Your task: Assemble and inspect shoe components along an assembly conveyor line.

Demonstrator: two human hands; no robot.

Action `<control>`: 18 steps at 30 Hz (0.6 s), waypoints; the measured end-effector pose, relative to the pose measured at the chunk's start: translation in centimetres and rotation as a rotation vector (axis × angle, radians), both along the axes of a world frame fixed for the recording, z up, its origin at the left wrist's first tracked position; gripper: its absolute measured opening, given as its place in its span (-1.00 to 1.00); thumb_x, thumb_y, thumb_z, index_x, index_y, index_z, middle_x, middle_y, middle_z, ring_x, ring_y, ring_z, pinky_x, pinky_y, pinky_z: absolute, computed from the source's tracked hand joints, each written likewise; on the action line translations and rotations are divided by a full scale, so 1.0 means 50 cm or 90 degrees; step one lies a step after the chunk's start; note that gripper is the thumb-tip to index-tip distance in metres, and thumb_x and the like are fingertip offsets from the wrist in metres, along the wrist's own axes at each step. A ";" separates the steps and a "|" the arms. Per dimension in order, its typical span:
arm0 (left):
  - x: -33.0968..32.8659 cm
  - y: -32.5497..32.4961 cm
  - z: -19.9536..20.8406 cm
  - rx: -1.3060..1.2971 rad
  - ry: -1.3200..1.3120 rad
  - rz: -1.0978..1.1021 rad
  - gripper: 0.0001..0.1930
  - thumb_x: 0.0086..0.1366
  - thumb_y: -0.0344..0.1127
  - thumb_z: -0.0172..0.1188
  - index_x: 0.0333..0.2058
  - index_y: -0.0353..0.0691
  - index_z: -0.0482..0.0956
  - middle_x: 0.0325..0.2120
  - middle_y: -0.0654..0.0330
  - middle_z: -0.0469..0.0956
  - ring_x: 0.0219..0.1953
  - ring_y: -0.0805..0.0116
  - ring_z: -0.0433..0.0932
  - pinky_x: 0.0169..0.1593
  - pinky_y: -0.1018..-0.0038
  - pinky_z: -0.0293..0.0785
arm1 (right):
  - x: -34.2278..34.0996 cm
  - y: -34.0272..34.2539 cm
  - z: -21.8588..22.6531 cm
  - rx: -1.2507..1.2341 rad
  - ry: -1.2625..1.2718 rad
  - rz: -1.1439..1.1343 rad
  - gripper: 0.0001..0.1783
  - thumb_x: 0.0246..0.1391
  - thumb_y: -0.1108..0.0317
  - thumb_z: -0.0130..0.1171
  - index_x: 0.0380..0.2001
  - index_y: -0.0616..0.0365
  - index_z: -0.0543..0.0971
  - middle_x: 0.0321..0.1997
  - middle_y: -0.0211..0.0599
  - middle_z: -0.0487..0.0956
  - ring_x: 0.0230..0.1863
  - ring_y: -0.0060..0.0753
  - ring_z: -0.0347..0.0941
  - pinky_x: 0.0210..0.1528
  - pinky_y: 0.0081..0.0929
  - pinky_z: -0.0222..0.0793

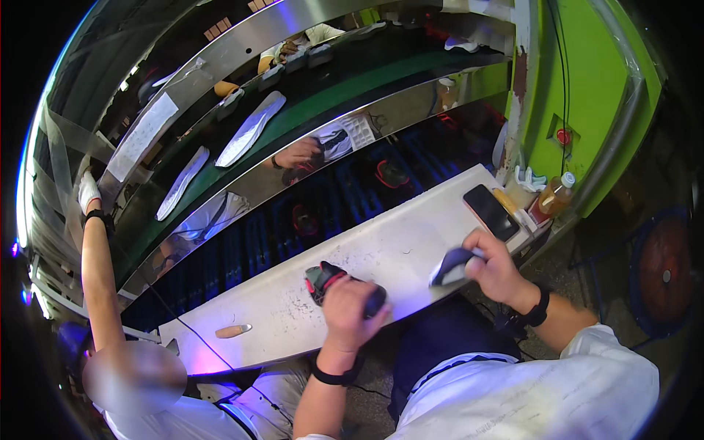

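Observation:
My left hand [348, 312] is closed around a dark shoe [321, 280] with red trim, low over the white ledge. Its fingers cover the shoe's middle, while both ends show. To the right, my right hand [493, 265] pinches a curved dark-and-pale piece [453, 266] that resembles a shoe sole. That piece is blurred and partly hidden by the fingers, above the ledge's near edge. The shoe and the piece are apart.
The white ledge [279, 326] carries a wooden-handled tool [233, 331], a phone [490, 212] and a bottle [555, 196]. Dark shoes [391, 174] sit in the lower channel; pale soles [251, 128] lie on the green belt [323, 103]. A co-worker's gloved hand [89, 192] reaches up at left.

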State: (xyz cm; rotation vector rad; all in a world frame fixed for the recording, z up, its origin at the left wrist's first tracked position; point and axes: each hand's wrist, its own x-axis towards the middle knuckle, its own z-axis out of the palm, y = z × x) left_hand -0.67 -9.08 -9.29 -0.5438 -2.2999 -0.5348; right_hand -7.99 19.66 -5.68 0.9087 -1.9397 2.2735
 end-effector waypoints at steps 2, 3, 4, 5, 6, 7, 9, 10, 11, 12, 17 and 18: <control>0.009 0.006 0.040 0.322 -0.032 0.018 -0.59 0.05 -0.24 0.48 -0.16 -0.30 0.59 -0.27 0.05 0.67 -0.17 0.16 0.67 0.03 0.23 0.59 | 0.012 -0.002 -0.005 0.045 -0.032 0.141 -0.65 0.22 0.11 0.34 -0.35 0.19 0.52 -0.38 -0.45 0.53 -0.30 -0.69 0.39 -0.23 -0.61 0.37; 0.012 0.020 0.054 0.551 -0.092 -0.007 -0.60 0.12 -0.22 0.46 -0.15 -0.32 0.58 -0.25 0.03 0.67 -0.15 0.20 0.67 0.03 0.27 0.58 | 0.016 -0.003 -0.002 0.091 -0.061 0.134 -0.65 0.22 0.11 0.34 -0.35 0.19 0.52 -0.38 -0.45 0.53 -0.30 -0.69 0.39 -0.23 -0.61 0.37; 0.012 0.035 0.065 0.602 -0.087 -0.040 -0.59 0.20 -0.16 0.42 -0.13 -0.35 0.57 -0.21 0.02 0.68 -0.15 0.28 0.66 0.03 0.34 0.57 | 0.021 -0.018 0.000 0.067 -0.047 0.128 -0.67 0.21 0.16 0.34 -0.36 0.20 0.52 -0.28 -0.36 0.56 -0.20 -0.61 0.45 -0.11 -0.54 0.41; 0.006 0.055 0.070 0.595 -0.086 -0.058 -0.59 0.20 -0.16 0.42 -0.13 -0.35 0.57 -0.21 0.02 0.68 -0.15 0.28 0.66 0.03 0.34 0.57 | 0.025 -0.032 0.004 0.022 -0.023 0.126 -0.69 0.20 0.20 0.35 -0.38 0.21 0.52 -0.19 -0.27 0.59 -0.09 -0.52 0.50 0.00 -0.46 0.44; 0.000 0.078 0.071 0.616 -0.116 -0.086 -0.61 0.17 -0.25 0.43 -0.11 -0.36 0.57 -0.22 0.03 0.68 -0.16 0.28 0.67 0.01 0.36 0.59 | 0.026 -0.050 0.009 0.032 0.020 0.120 -0.72 0.19 0.24 0.35 -0.37 0.22 0.53 -0.09 -0.22 0.58 0.00 -0.43 0.50 0.09 -0.41 0.41; -0.004 0.098 0.071 0.642 -0.149 -0.111 -0.61 0.14 -0.35 0.44 -0.09 -0.37 0.57 -0.22 0.04 0.69 -0.17 0.28 0.68 0.00 0.38 0.60 | 0.026 -0.067 0.013 0.065 0.052 0.117 -0.75 0.17 0.29 0.35 -0.37 0.24 0.54 0.00 -0.16 0.56 0.09 -0.33 0.49 0.18 -0.35 0.38; -0.013 0.123 0.069 0.494 -0.184 -0.093 -0.54 0.08 -0.34 0.51 -0.06 -0.31 0.54 -0.11 0.04 0.65 -0.07 0.25 0.64 -0.01 0.36 0.57 | 0.027 -0.081 0.021 0.063 0.012 0.177 -0.77 0.21 0.30 0.32 -0.41 0.24 0.57 0.10 -0.09 0.52 0.17 -0.27 0.45 0.22 -0.33 0.34; -0.007 0.128 0.070 0.298 -0.115 0.015 -0.51 0.05 -0.34 0.52 -0.05 -0.29 0.53 -0.08 0.03 0.62 -0.04 0.21 0.63 -0.08 0.37 0.57 | 0.025 -0.080 0.024 0.065 -0.011 0.173 -0.66 0.23 0.15 0.28 -0.44 0.23 0.54 0.15 -0.04 0.50 0.17 -0.25 0.45 0.23 -0.31 0.32; 0.006 0.129 0.071 0.124 -0.066 0.125 -0.48 0.02 -0.34 0.53 -0.04 -0.27 0.53 -0.06 0.02 0.59 -0.02 0.18 0.61 -0.15 0.37 0.56 | 0.026 -0.078 0.026 0.073 -0.010 0.170 -0.54 0.25 0.01 0.25 -0.47 0.22 0.51 0.19 0.02 0.48 0.18 -0.23 0.44 0.24 -0.30 0.31; 0.021 0.133 0.068 0.170 -0.067 0.133 -0.45 0.00 -0.30 0.52 -0.03 -0.26 0.51 -0.03 0.00 0.54 0.01 0.12 0.57 -0.26 0.39 0.51 | 0.026 -0.071 0.025 0.073 -0.046 0.183 -0.46 0.25 -0.10 0.22 -0.49 0.23 0.53 0.18 0.03 0.49 0.18 -0.24 0.43 0.21 -0.32 0.31; 0.107 0.143 0.051 0.487 -0.167 -0.069 -0.49 0.19 0.04 0.45 -0.32 -0.35 0.49 0.11 -0.16 0.38 -0.25 0.34 0.56 -0.12 0.41 0.53 | 0.042 -0.049 0.007 0.103 -0.027 0.160 -0.39 0.19 -0.19 0.26 -0.54 0.20 0.48 0.17 0.12 0.49 0.18 -0.20 0.44 0.20 -0.28 0.33; 0.113 0.157 0.043 0.466 -0.152 -0.049 -0.50 0.18 0.03 0.46 -0.34 -0.35 0.49 0.12 -0.16 0.38 -0.27 0.36 0.54 -0.11 0.43 0.52 | 0.045 -0.049 0.002 0.119 0.028 0.114 -0.54 0.11 0.07 0.44 -0.50 0.23 0.48 0.09 0.02 0.54 0.03 -0.34 0.51 0.01 -0.41 0.44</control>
